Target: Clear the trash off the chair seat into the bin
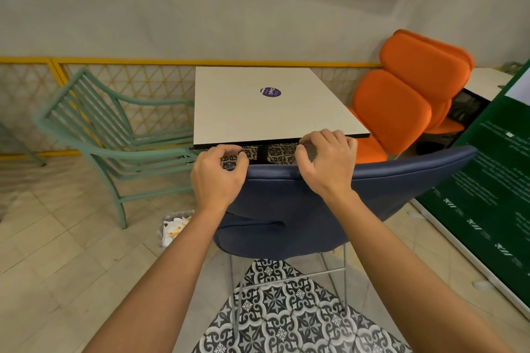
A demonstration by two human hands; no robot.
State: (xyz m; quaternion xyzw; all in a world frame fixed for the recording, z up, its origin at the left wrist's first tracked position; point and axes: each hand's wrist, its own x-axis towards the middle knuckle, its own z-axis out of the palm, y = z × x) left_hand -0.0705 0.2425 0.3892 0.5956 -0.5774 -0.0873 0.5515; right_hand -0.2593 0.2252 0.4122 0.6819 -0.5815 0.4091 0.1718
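Both hands' curled fingers (308, 149) hover at the blue chair (286, 209) back.

Two bare forearms enter the view from about 7 o'clock and 5 o'clock, and no sleeve covers either one up to the frame edge. The left hand (218, 178) and the right hand (327, 163) are ungloved, with no ring, watch, bracelet or strap visible on the fingers or wrists. The fingernails (301, 144) that show are short and unpainted. Knuckles and tendons stand out on the backs of both hands. No clothing of any kind appears in view.
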